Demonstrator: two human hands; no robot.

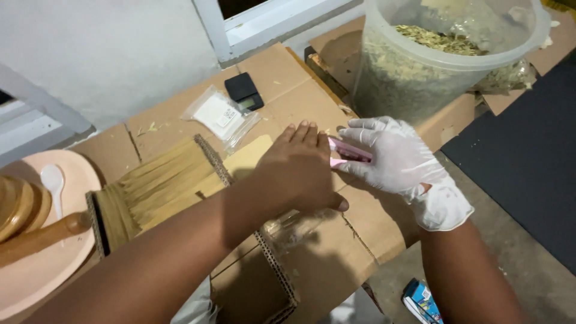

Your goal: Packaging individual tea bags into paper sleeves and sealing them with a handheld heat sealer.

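Cardboard-covered counter [312, 264] below a white window frame [252, 27]. Clear bucket [432, 66] of dried leaves, top right, beside a dark mat [522, 150]. Pink plate [42, 264], far left, carrying wooden pieces and a white spoon [53, 180]. Cardboard box [156, 186] of tan strips, centre. Bare left hand [297, 171], palm down, fingers flat, pressing a clear bag [294, 228] against the counter. Gloved right hand [396, 159], fingers closed around a pink tool [348, 153] touching the left fingertips. Plastic pouch [221, 115] and black scale [243, 90] behind.

Matt brown cardboard sheet [360, 222], translucent plastic bucket [444, 66], smooth white latex glove [408, 162], glossy wooden pieces [18, 210]
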